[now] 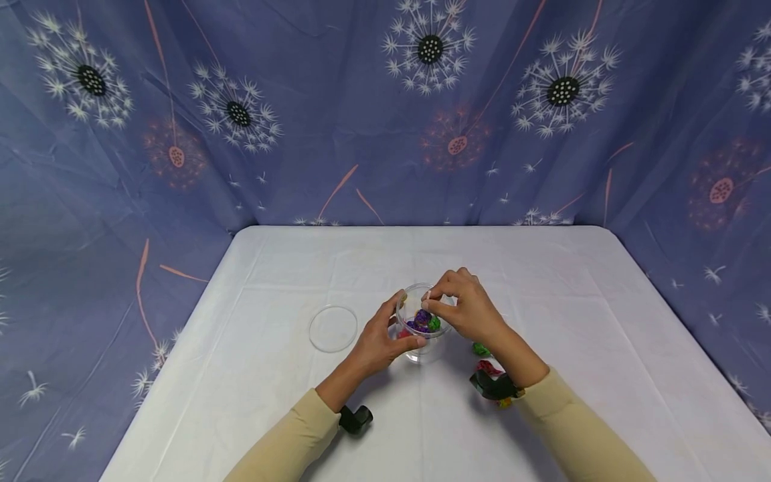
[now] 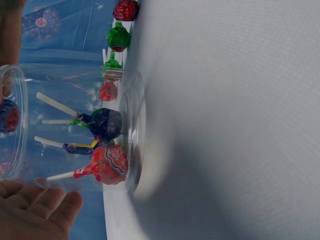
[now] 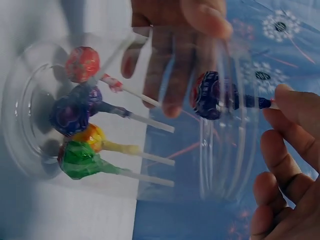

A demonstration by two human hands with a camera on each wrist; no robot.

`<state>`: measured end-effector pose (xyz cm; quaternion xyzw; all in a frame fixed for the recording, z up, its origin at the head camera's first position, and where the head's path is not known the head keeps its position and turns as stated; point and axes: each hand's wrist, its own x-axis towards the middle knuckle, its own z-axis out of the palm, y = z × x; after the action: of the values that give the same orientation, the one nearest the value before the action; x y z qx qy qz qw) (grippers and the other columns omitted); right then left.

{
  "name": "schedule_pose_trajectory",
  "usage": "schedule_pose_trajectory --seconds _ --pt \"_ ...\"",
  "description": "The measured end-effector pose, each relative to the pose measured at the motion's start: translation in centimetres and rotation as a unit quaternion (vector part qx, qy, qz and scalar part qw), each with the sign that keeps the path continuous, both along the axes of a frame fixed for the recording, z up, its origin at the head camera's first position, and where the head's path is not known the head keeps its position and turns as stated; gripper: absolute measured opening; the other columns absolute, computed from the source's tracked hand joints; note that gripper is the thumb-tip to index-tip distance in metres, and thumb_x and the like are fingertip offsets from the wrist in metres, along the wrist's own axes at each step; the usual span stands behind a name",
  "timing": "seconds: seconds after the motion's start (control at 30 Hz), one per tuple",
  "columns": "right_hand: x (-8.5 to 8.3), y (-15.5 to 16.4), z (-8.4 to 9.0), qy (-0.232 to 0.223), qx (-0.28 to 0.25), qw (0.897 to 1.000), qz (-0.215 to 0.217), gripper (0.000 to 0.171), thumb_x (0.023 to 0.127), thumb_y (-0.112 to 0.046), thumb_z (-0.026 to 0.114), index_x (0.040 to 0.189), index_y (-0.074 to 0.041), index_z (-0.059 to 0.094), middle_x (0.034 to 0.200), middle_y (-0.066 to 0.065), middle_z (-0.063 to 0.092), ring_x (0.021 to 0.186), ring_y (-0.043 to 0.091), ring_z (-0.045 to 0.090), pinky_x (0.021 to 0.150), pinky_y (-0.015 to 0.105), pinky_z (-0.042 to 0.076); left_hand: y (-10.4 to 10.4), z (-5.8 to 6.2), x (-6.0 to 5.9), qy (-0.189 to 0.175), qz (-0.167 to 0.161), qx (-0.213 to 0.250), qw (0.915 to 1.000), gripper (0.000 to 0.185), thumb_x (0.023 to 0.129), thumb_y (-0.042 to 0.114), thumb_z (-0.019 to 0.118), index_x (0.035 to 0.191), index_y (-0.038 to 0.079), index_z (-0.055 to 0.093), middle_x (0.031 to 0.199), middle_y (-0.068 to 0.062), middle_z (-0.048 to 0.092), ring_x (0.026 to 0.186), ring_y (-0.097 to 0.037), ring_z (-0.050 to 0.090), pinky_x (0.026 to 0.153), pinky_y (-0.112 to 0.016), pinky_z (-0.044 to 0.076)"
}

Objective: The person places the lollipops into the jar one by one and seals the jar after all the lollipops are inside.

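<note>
My left hand (image 1: pixel 378 340) grips the jar (image 1: pixel 421 320) while my right hand (image 1: pixel 466 309) pinches a purple lollipop (image 3: pixel 207 95) at the rim's twelve o'clock; a loose pinch could drop it outside.

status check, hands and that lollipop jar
Left hand grips jar. Right hand pinches purple lollipop at jar mouth. Lid off, lying left. Nothing blocking.
</note>
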<state>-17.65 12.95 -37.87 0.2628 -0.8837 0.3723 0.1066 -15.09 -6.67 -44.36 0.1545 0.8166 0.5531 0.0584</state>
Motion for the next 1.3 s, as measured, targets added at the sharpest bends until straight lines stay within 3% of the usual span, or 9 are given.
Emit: schedule_pose_trajectory --seconds 0.27,0.5,0.7,1.07,1.3 --pt "0.2 -1.2 -0.6 0.092 0.117 0.989 -0.003 0.01 0.074 -0.027 0.08 0.077 -0.018 0.075 0.077 -0.006 0.06 0.077 0.012 0.043 0.072 0.033 0.029 0.0 -0.2 -0.1 0.004 -0.001 -0.001 1.0 0.093 0.078 0.037 0.077 0.151 0.02 0.022 0.15 -0.01 0.035 0.136 -0.028 0.04 0.111 -0.047 0.036" --pt "0.5 -1.6 -1.0 0.097 0.143 0.985 0.006 0.01 0.074 -0.029 0.079 0.078 -0.021 0.076 0.076 -0.008 0.059 0.075 0.011 0.041 0.071 0.033 0.028 0.0 -0.2 -0.1 0.009 0.002 -0.001 1.0 0.093 0.078 0.037 0.077 0.15 0.019 0.022 0.151 -0.008 0.035 0.137 -0.026 0.039 0.111 -0.046 0.036" --pt "0.6 -1.6 -1.1 0.1 0.128 0.987 0.007 0.011 0.074 -0.029 0.079 0.083 -0.022 0.076 0.078 -0.008 0.059 0.077 0.01 0.041 0.072 0.033 0.028 -0.1 0.0 -0.1 0.01 0.002 -0.001 1.0 0.092 0.078 0.035 0.077 0.151 0.019 0.022 0.151 -0.008 0.034 0.137 -0.025 0.038 0.111 -0.045 0.037" --pt "0.5 0.6 0.2 0.124 0.035 0.992 -0.01 0.026 0.072 -0.022 0.081 0.096 -0.015 0.073 0.096 0.002 0.062 0.088 0.018 0.044 0.076 0.037 0.029 0.0 0.0 0.0 0.002 0.005 -0.008 1.0 0.094 0.077 0.04 0.076 0.151 0.02 0.022 0.149 -0.01 0.037 0.136 -0.03 0.039 0.111 -0.047 0.036" --pt "0.0 2.9 0.5 0.127 0.017 0.991 -0.047 0.034 0.072 -0.019 0.082 0.103 -0.012 0.07 0.109 0.006 0.062 0.098 0.024 0.045 0.084 0.044 0.031 0.1 0.0 0.1 -0.004 0.01 -0.017 0.9998 0.094 0.076 0.042 0.076 0.15 0.021 0.022 0.15 -0.01 0.036 0.136 -0.031 0.04 0.111 -0.047 0.036"
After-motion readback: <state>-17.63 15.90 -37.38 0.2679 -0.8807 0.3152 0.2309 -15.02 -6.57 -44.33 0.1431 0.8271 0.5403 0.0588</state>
